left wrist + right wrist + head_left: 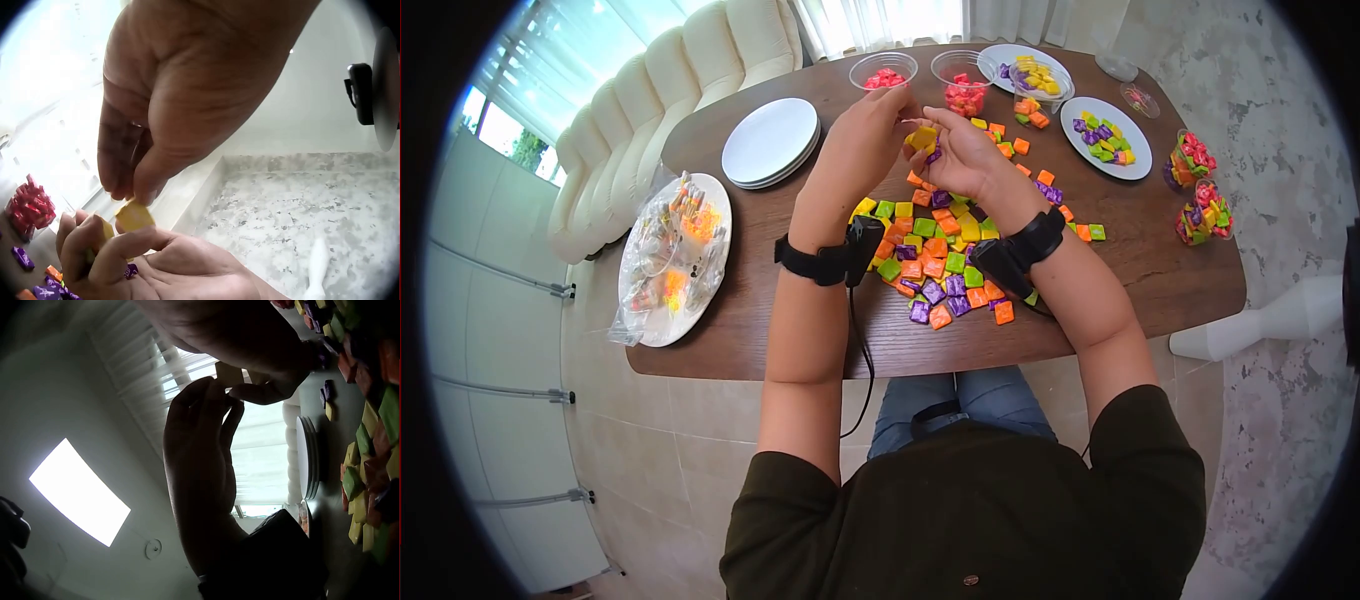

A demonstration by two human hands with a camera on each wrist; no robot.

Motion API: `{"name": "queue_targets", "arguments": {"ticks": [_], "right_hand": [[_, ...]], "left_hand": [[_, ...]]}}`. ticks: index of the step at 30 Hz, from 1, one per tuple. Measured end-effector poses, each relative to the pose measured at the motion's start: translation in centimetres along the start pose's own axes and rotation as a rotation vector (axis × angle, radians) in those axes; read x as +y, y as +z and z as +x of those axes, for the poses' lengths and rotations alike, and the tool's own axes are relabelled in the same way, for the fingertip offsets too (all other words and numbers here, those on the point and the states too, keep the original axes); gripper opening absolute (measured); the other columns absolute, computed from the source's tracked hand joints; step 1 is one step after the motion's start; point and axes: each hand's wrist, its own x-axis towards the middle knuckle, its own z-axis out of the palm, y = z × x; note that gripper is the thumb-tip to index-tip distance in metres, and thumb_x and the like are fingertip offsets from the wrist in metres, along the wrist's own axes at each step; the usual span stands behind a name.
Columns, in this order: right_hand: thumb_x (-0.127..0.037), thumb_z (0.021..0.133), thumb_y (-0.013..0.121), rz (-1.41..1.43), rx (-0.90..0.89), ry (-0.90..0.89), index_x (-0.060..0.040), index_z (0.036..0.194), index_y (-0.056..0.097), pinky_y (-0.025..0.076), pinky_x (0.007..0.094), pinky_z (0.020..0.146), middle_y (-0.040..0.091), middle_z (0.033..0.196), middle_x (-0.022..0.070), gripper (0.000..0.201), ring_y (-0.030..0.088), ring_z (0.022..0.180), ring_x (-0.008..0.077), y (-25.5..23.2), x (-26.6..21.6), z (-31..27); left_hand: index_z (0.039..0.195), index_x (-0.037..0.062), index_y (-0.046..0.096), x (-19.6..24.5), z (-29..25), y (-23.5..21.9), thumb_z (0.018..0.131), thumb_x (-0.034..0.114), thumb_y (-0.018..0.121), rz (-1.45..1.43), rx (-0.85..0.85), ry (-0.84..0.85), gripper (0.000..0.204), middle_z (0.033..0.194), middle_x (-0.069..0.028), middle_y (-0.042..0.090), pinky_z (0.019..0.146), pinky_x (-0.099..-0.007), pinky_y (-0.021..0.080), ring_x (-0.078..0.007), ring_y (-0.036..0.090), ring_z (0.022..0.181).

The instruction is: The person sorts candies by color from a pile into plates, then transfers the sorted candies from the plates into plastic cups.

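Above the candy pile, both hands meet near the far side of the table. My left hand (pixel 865 140) reaches down, thumb and fingertips pinching a yellow wrapped candy (pixel 135 216). Below it, palm up, my right hand (pixel 968 158) curls its fingers round another yellow candy (pixel 105 230), and its thumb tip comes right at the pinched one. A purple candy (pixel 130 270) shows in the right palm. Under the hands lies a loose pile of square candies (pixel 940 245) in orange, green, yellow and purple wrappers.
Clear cups (pixel 883 70) with red candies stand at the far edge. Candy plates (pixel 1105 138) and filled cups (pixel 1206 215) are on the right. At left are stacked white plates (pixel 770 143) and an oval platter (pixel 718 275) with plastic-wrapped items.
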Motion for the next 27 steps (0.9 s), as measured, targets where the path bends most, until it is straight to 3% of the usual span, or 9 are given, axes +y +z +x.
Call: {"name": "queue_targets", "arguments": {"ticks": [3, 6, 9, 15, 18, 21, 24, 25, 27], "right_hand": [[-0.014, 0.084, 0.059, -0.046, 0.023, -0.051, -0.0026, 0.092, 0.052, 0.045, 0.0224, 0.055, 0.056, 0.086, 0.0088, 0.016, 0.055, 0.073, 0.0158, 0.2, -0.6, -0.1], [-0.012, 0.083, 0.060, -0.076, 0.073, -0.121, -0.0020, 0.091, 0.052, 0.044, 0.0215, 0.054, 0.056, 0.085, 0.0091, 0.015, 0.056, 0.072, 0.0152, 0.5, -1.2, -0.3], [-0.012, 0.082, 0.060, -0.091, 0.068, -0.139, -0.0022, 0.090, 0.053, 0.044, 0.0214, 0.054, 0.056, 0.085, 0.0091, 0.014, 0.056, 0.072, 0.0149, 0.5, -1.3, -0.3], [-0.014, 0.083, 0.062, -0.163, 0.065, -0.135, -0.0045, 0.092, 0.053, 0.043, 0.0224, 0.054, 0.056, 0.086, 0.0074, 0.015, 0.054, 0.070, 0.0137, 0.4, -1.2, -0.3], [-0.015, 0.084, 0.061, -0.325, 0.032, -0.216, -0.0060, 0.094, 0.054, 0.043, 0.0226, 0.055, 0.056, 0.088, 0.0063, 0.015, 0.053, 0.070, 0.0127, 0.8, -1.3, -0.8], [-0.018, 0.086, 0.059, -0.632, 0.013, -0.375, -0.0062, 0.097, 0.054, 0.044, 0.0234, 0.057, 0.056, 0.090, 0.0048, 0.017, 0.053, 0.072, 0.0119, 2.3, -1.7, -2.1], [-0.020, 0.087, 0.058, -1.070, 0.042, -0.674, -0.0057, 0.099, 0.054, 0.046, 0.0262, 0.063, 0.056, 0.091, 0.0049, 0.019, 0.055, 0.078, 0.0144, 3.8, -1.9, -3.3], [-0.020, 0.087, 0.058, -1.229, 0.057, -0.795, -0.0055, 0.099, 0.054, 0.046, 0.0274, 0.066, 0.056, 0.092, 0.0052, 0.020, 0.055, 0.080, 0.0158, 3.9, -2.0, -3.4], [-0.020, 0.086, 0.057, -1.491, 0.067, -1.015, -0.0061, 0.100, 0.055, 0.045, 0.0293, 0.072, 0.056, 0.098, 0.0060, 0.020, 0.055, 0.087, 0.0182, 3.6, -2.1, -3.1]], "left_hand": [[0.090, 0.0026, 0.055, -0.8, -1.4, -0.8, 0.076, 0.012, 0.062, 0.225, -0.091, -0.130, 0.018, 0.085, -0.0140, 0.061, 0.068, -0.0387, 0.048, -0.0324, 0.060, 0.081], [0.092, 0.0038, 0.058, -2.7, -2.3, -1.0, 0.070, 0.015, 0.071, 0.370, -0.570, -0.389, 0.028, 0.087, -0.0121, 0.063, 0.068, -0.0337, 0.049, -0.0283, 0.062, 0.082], [0.093, 0.0043, 0.058, -3.0, -2.2, -0.3, 0.065, 0.016, 0.075, 0.315, -0.791, -0.582, 0.035, 0.088, -0.0114, 0.064, 0.069, -0.0338, 0.049, -0.0266, 0.062, 0.083], [0.093, 0.0027, 0.058, -5.0, -2.5, 0.8, 0.066, 0.016, 0.074, 0.191, -0.797, -0.536, 0.034, 0.087, -0.0126, 0.063, 0.063, -0.0315, 0.050, -0.0224, 0.063, 0.076], [0.093, 0.0007, 0.058, -5.1, -1.5, 1.2, 0.078, 0.018, 0.067, 0.149, -0.613, -0.453, 0.025, 0.087, -0.0121, 0.063, 0.064, -0.0283, 0.050, -0.0180, 0.063, 0.078], [0.098, 0.0007, 0.055, -4.6, -0.7, 2.2, 0.090, 0.018, 0.054, -0.620, -0.233, -0.596, 0.019, 0.090, -0.0099, 0.061, 0.069, -0.0276, 0.050, -0.0155, 0.061, 0.085], [0.104, 0.0017, 0.051, -3.8, 0.2, 4.0, 0.095, 0.018, 0.046, -1.399, -0.037, -0.629, 0.020, 0.094, -0.0077, 0.059, 0.076, -0.0278, 0.049, -0.0157, 0.059, 0.089], [0.109, 0.0022, 0.047, -2.7, 0.4, 4.1, 0.096, 0.019, 0.040, -1.520, -0.041, -0.643, 0.023, 0.101, -0.0095, 0.057, 0.083, -0.0314, 0.049, -0.0194, 0.059, 0.093], [0.109, 0.0016, 0.047, -1.1, 0.7, 5.1, 0.097, 0.021, 0.037, -1.887, 0.036, -0.822, 0.025, 0.105, -0.0113, 0.056, 0.087, -0.0348, 0.048, -0.0221, 0.058, 0.097]]}}
